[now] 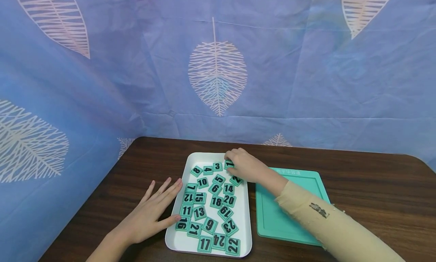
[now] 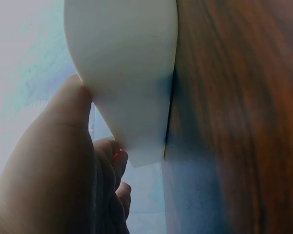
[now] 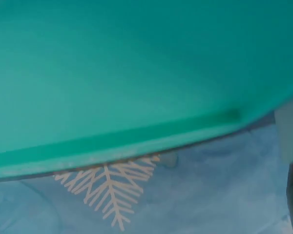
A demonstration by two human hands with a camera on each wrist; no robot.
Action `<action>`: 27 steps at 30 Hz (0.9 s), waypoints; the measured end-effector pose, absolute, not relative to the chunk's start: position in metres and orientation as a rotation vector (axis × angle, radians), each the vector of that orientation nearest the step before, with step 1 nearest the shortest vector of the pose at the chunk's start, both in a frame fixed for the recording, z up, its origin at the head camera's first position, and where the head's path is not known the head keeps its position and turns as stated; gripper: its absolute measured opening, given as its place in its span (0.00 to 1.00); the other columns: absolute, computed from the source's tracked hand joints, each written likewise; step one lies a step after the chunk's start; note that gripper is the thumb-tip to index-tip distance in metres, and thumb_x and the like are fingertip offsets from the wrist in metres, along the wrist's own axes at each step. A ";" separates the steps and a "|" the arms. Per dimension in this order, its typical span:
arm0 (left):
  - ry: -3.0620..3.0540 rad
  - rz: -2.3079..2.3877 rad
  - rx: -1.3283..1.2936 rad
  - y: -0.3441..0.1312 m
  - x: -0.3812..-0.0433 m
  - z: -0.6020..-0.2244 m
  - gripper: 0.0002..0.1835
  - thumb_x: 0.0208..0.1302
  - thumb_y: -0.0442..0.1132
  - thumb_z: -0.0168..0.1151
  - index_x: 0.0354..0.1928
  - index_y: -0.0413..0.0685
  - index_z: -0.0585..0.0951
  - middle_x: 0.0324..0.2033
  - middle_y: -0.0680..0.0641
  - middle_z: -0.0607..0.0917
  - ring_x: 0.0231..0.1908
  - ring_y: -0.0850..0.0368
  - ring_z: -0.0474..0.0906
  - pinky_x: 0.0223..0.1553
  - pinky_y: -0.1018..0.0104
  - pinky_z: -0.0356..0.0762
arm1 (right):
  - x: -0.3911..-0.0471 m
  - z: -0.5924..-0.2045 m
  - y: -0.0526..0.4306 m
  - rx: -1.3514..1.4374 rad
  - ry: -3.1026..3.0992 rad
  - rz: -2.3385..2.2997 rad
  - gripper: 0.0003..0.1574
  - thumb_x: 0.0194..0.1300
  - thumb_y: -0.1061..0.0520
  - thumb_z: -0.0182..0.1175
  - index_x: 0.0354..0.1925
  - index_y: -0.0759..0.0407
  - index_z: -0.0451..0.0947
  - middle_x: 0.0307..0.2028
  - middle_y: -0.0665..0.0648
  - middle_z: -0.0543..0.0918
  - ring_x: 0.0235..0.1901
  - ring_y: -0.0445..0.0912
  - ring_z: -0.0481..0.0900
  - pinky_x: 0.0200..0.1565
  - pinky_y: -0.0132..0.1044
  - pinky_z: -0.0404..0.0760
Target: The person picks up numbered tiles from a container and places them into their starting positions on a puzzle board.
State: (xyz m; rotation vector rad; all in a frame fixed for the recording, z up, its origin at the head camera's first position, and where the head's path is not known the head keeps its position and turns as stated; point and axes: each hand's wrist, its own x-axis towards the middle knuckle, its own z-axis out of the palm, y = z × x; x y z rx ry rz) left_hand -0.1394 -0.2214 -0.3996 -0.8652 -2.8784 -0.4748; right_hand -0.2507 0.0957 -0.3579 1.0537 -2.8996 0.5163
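Note:
A white tray [image 1: 243, 231] holds several green number tiles with black digits, among them the 17 tile [image 1: 205, 244] and the 3 tile [image 1: 217, 166]. My left hand [image 1: 150, 212] has its fingers spread, with fingertips and thumb at the tray's left rim; from the left wrist view, the thumb [image 2: 71, 105] touches the tray's edge. Over the tray's far right corner, my right hand [image 1: 246, 165] pinches the number 1 tile [image 1: 228, 164] between thumb and fingers. Part of that tile is hidden by the hand, and the number 2 tile [image 1: 235, 180] lies just below it.
Right of the tray lies a flat green board [image 1: 282, 216] with a raised border, partly beneath my right forearm in the head view. Both rest on a dark wooden table [image 1: 374, 194]. A blue cloth with white leaf prints [image 1: 218, 76] hangs behind and at left.

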 end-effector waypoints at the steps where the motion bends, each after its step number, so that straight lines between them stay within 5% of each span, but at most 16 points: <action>1: -2.880 -0.477 -0.864 -0.221 -0.139 -0.400 0.43 0.65 0.64 0.52 0.76 0.59 0.48 0.73 0.57 0.52 0.73 0.54 0.42 0.67 0.39 0.33 | -0.250 -0.355 0.097 1.053 -2.897 0.539 0.22 0.65 0.56 0.62 0.56 0.60 0.74 0.48 0.58 0.77 0.49 0.52 0.72 0.47 0.45 0.75; 11: -2.870 -0.477 -0.858 -0.219 -0.139 -0.399 0.43 0.65 0.64 0.52 0.76 0.58 0.49 0.73 0.55 0.53 0.72 0.50 0.45 0.67 0.40 0.32 | -0.241 -0.328 0.128 0.974 -2.875 0.812 0.14 0.63 0.55 0.65 0.45 0.58 0.77 0.33 0.54 0.72 0.29 0.45 0.68 0.30 0.39 0.70; 19: -2.870 -0.482 -0.853 -0.218 -0.139 -0.399 0.43 0.65 0.65 0.51 0.76 0.59 0.49 0.73 0.54 0.53 0.72 0.47 0.47 0.68 0.40 0.31 | -0.239 -0.329 0.163 0.932 -2.922 0.934 0.05 0.65 0.58 0.62 0.33 0.56 0.74 0.23 0.50 0.73 0.22 0.43 0.68 0.25 0.38 0.68; 27: -2.881 -0.510 -0.851 -0.219 -0.138 -0.399 0.43 0.65 0.64 0.52 0.76 0.59 0.49 0.73 0.56 0.52 0.72 0.52 0.44 0.67 0.38 0.33 | -0.240 -0.337 0.188 0.885 -3.053 0.978 0.03 0.68 0.63 0.57 0.35 0.60 0.78 0.23 0.53 0.79 0.23 0.45 0.75 0.26 0.38 0.72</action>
